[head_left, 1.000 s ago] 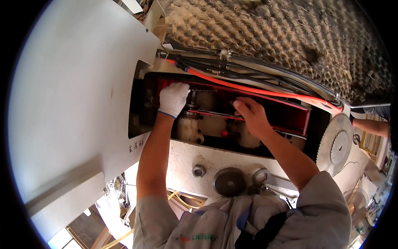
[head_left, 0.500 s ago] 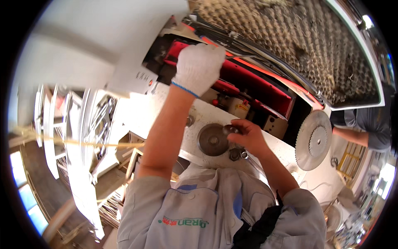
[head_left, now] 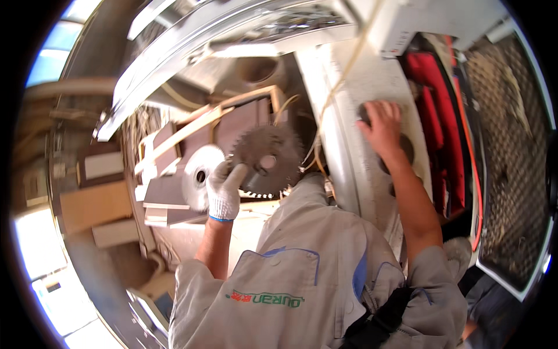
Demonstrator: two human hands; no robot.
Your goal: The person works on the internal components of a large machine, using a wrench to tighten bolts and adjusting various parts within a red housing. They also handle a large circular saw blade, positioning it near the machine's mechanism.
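My left hand (head_left: 225, 189), in a white knit glove, is over on the left with its fingers closed at the rim of a dark circular saw blade (head_left: 273, 166). A lighter saw blade (head_left: 200, 174) with a centre hole shows beside the glove, partly behind it. My bare right hand (head_left: 382, 124) rests over the pale machine bed (head_left: 343, 87), its fingers curled round a small dark round metal part (head_left: 364, 113), mostly covered. Beneath my right wrist a larger dark metal disc (head_left: 405, 152) lies on the bed, partly hidden by the forearm.
An open machine compartment with a red interior (head_left: 427, 104) lies right of the bed. An orange hose (head_left: 468, 157) runs along it, beside a panel of bumpy foam (head_left: 505, 87). Stacked boards (head_left: 168, 192) stand at left. Another person's dark clothing (head_left: 494, 317) shows at lower right.
The view has swung left. My gloved left hand has left the red compartment and is now at the dark saw blade. My right hand stays over the machine bed with the small round part.
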